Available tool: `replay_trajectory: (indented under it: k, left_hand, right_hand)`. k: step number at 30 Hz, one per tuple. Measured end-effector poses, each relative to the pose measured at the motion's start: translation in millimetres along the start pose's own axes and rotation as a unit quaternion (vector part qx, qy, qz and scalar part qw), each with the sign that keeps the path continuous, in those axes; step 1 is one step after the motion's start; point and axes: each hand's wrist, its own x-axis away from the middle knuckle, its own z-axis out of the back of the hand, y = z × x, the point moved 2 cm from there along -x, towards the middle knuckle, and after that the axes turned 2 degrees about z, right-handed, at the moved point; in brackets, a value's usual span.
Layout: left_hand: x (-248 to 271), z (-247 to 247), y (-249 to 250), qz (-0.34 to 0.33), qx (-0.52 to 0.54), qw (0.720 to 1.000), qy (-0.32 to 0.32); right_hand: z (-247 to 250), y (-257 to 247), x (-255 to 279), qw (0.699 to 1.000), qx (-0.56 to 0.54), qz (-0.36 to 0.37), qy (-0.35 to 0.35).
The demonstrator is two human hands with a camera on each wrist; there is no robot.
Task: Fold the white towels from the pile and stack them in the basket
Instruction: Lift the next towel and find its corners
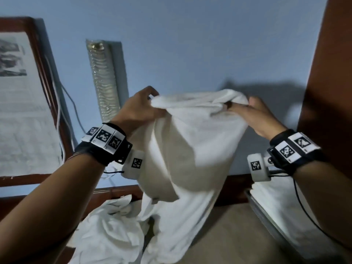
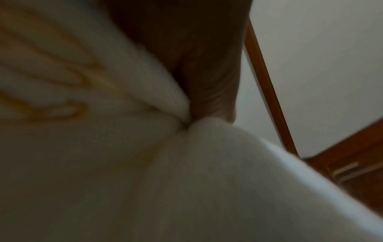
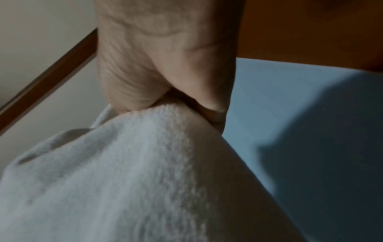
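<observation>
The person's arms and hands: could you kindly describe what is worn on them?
Both forearms are bare. The left wrist and right wrist each carry a black strap with white black-patterned marker tiles, plus a white tagged camera block beneath; thin black cables trail away.

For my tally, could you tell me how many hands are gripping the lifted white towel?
2: the left hand pinches the white towel at its upper left corner, and the right hand pinches its upper right corner. No other hand shows.
</observation>
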Motion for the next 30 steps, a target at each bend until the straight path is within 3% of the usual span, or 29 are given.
replay_trajectory:
  k: [2,5,8,11,14,18,21,22,23,25,27,29,30]
  left_hand:
    - [7.7,-10.3,12.8,0.009,-0.046,0.997,-0.068]
    - [16.9,-33.4,24.0,0.026,-0.015,0.989,-0.142]
    - [23.8,-50.7,24.7,0.017,-0.052,0.995,-0.078]
    - [31.1,-53.8,18.4,0.072,0.023,0.997,0.026]
    - [43.1,-57.4,33.7,0.071,0.064,0.991,0.092]
    - [56.4,-71.8,64.9,0.033,0.077,0.991,0.105]
    - [63.0,-60.0,64.8,0.057,0.162,0.971,0.167]
    - [66.5,-53.6,59.2,0.063,0.173,0.967,0.176]
    - [70.5,-48.2,51.4,0.07,0.163,0.969,0.172]
    - [80.3,-41.9,26.1,0.098,0.101,0.979,0.145]
    - [94.4,-40.5,-1.7,0.135,-0.013,0.985,0.105]
    - [105.7,-47.8,-25.3,0.145,-0.113,0.983,0.016]
    - [110.9,-56.7,-29.5,0.142,-0.146,0.977,-0.058]
  right_hand:
    - [25.4,-0.6,-10.9,0.996,0.062,0.046,0.032]
    - [51.0,11.1,-25.0,0.983,0.168,0.069,0.014]
    - [66.3,20.3,-22.4,0.972,0.219,0.074,-0.039]
    - [74.9,30.6,-1.0,0.961,0.22,0.024,-0.167]
    - [69.0,64.2,31.7,0.914,0.311,-0.006,-0.26]
    - [54.2,135.1,82.7,0.886,0.277,-0.144,-0.343]
    - [52.6,189.4,139.3,0.82,0.291,-0.183,-0.457]
    - [56.3,207.4,152.5,0.815,0.298,-0.183,-0.463]
    - [60.8,223.6,158.6,0.831,0.278,-0.19,-0.443]
    - [73.2,240.4,155.8,0.893,0.208,-0.183,-0.355]
    - [84.1,230.0,140.4,0.943,0.157,-0.138,-0.258]
    - [89.2,193.5,116.0,0.973,0.139,-0.106,-0.149]
    - [87.6,169.6,102.0,0.984,0.114,-0.076,-0.114]
